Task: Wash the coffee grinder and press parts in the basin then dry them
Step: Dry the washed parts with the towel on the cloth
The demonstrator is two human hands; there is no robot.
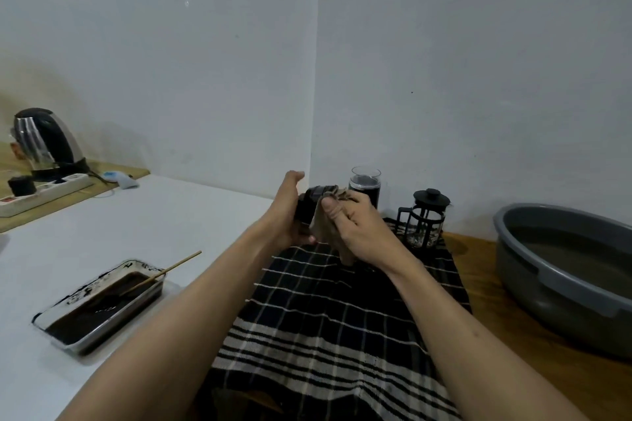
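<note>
My left hand [287,212] grips a black grinder part [309,203] held up above the checked towel [335,318]. My right hand [352,225] presses a brownish cloth [326,232] against that part, and the cloth hangs down below my fingers. Behind my hands stands a clear grinder jar with a dark lower half [365,185]. A black-framed French press [425,219] stands on the far end of the towel. The grey basin [533,270] with murky water sits at the right.
A metal tray [102,338] of dark liquid with a wooden stick [174,267] lies on the white counter at left. A kettle [44,143] and a power strip [44,191] stand far left. Walls meet in a corner behind the jar.
</note>
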